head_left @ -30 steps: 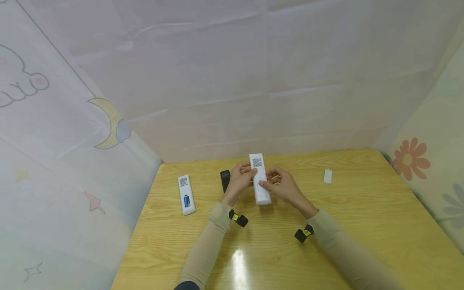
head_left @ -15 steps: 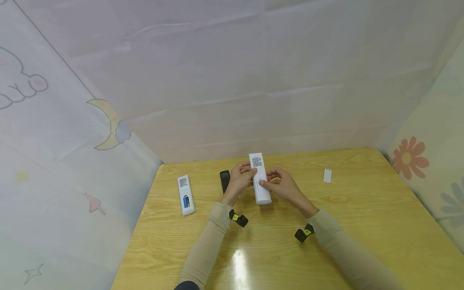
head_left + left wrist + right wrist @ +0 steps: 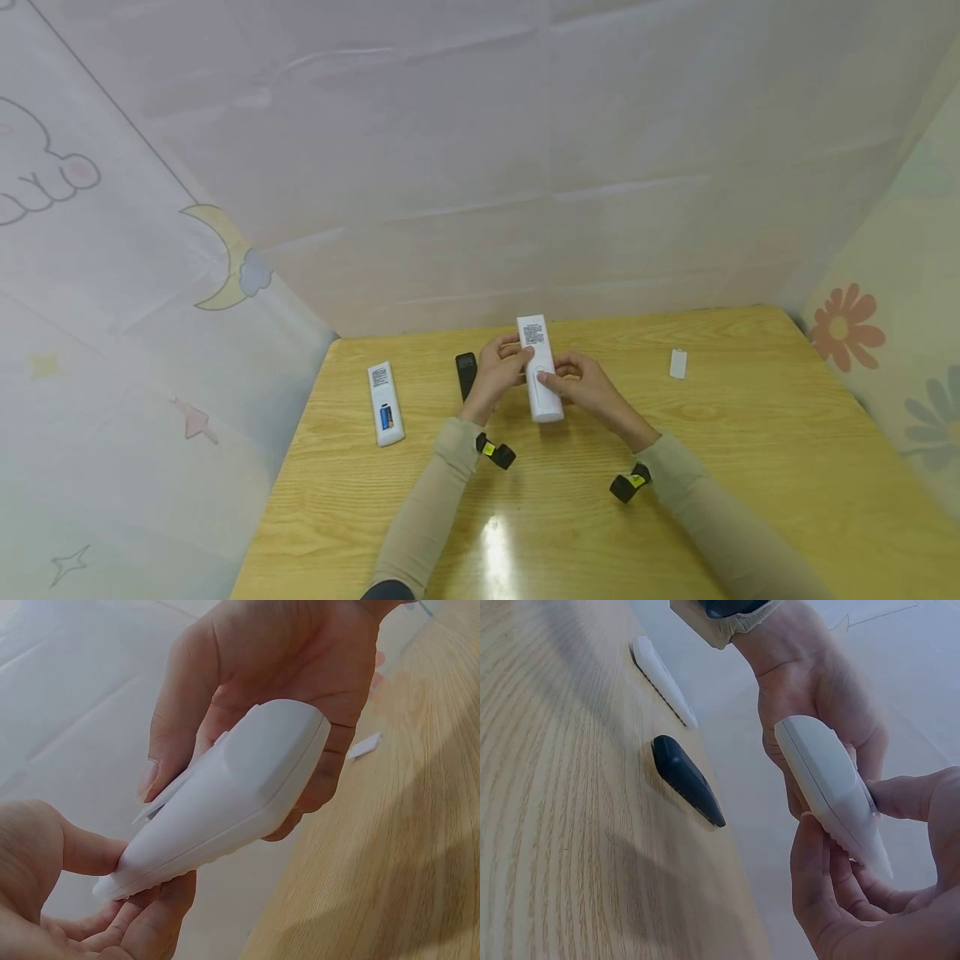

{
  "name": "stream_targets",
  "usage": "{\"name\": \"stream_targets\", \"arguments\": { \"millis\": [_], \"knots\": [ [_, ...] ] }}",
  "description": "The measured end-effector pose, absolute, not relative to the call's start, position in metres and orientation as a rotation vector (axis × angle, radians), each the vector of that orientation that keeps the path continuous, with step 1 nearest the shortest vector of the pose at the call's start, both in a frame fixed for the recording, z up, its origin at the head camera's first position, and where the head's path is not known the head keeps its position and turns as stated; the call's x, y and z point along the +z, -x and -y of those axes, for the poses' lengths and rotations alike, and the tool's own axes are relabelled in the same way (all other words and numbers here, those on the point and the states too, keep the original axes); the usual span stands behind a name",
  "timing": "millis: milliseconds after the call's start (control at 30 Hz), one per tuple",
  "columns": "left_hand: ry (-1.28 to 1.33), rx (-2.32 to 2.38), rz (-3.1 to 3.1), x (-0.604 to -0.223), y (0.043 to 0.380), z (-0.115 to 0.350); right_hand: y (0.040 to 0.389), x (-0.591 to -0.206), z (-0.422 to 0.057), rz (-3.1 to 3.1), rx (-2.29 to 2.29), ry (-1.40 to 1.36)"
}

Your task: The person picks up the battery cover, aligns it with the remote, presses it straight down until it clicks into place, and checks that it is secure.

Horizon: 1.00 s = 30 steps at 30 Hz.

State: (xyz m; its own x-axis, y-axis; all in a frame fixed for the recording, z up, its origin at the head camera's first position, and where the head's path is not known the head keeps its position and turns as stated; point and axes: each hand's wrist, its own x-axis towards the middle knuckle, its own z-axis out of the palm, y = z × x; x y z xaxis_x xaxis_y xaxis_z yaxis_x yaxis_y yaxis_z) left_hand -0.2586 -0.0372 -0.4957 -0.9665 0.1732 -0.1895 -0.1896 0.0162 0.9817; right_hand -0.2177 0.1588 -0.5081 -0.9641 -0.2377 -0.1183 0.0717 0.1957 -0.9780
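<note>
Both hands hold a white remote control [image 3: 534,333] back side up above the table. My left hand [image 3: 493,377] grips its far part by the left edge, thumb on the back and fingers underneath. From the right, my right hand [image 3: 592,390] holds the near part, with its thumb on the battery cover [image 3: 176,789]. In the left wrist view the edge of that cover stands slightly raised from the body by the right thumb. The remote's button side faces down, mostly hidden.
On the wooden table [image 3: 337,517], a second white remote [image 3: 381,387] lies at the left, its compartment uncovered with a blue battery [image 3: 386,417] inside. A black remote [image 3: 466,371] lies beside the left hand. A loose white battery cover [image 3: 678,364] rests at the right.
The held remote has shifted very slightly to the right along with both hands. Both grips stay nearly the same.
</note>
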Motion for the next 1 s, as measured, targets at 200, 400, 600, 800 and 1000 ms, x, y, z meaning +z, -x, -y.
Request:
{"name": "stream_targets", "arguments": {
  "millis": [200, 400, 600, 800, 1000],
  "knots": [
    [0.032, 2.037, -2.043, -0.4979, 0.2588, 0.0354, 0.2161, -0.5077, -0.1587, -2.164, -1.853, 0.155],
    [0.017, 2.033, -2.040, -0.4969, 0.2576, 0.0362, 0.2172, -0.5098, -0.1584, -2.113, -1.844, 0.151],
    [0.009, 2.036, -2.036, -0.4968, 0.2574, 0.0367, 0.2188, -0.5098, -0.1579, -2.106, -1.847, 0.139],
    [-0.010, 2.020, -2.039, -0.4974, 0.2567, 0.0370, 0.2199, -0.5097, -0.1587, -2.129, -1.836, 0.128],
    [-0.012, 2.020, -2.035, -0.4971, 0.2561, 0.0372, 0.2205, -0.5087, -0.1592, -2.127, -1.830, 0.129]
  ]
}}
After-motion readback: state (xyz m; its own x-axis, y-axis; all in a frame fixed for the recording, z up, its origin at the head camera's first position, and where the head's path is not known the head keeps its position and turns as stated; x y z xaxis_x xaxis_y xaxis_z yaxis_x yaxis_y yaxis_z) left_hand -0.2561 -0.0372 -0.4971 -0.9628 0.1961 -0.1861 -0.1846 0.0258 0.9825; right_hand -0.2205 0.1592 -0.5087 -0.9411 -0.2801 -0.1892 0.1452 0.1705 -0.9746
